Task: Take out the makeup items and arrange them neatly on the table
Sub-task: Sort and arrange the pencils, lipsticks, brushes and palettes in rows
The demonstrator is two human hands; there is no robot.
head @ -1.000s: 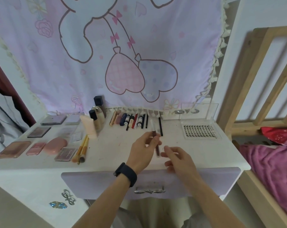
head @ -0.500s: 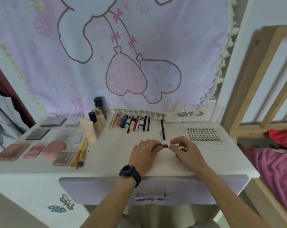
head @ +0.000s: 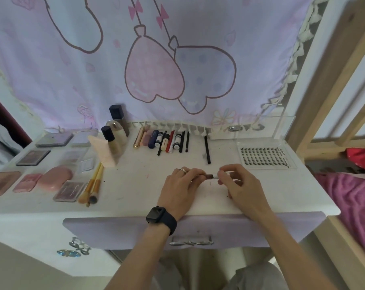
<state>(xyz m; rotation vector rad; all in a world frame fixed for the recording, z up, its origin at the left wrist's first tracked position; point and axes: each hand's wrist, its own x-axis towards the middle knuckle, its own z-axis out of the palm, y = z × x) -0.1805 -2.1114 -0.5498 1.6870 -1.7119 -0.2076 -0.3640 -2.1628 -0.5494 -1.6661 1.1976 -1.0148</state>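
Now: left hand and right hand sit low over the white table near its front edge, each pinching one end of a slim makeup stick held level between them, the left on the brown end and the right on the white end. At 1 o'clock from the hands a clear flat case lies on the table, holding rows of black lash clusters. At 12 o'clock lies a lone black pencil; at 11 o'clock, a row of pens and tubes.
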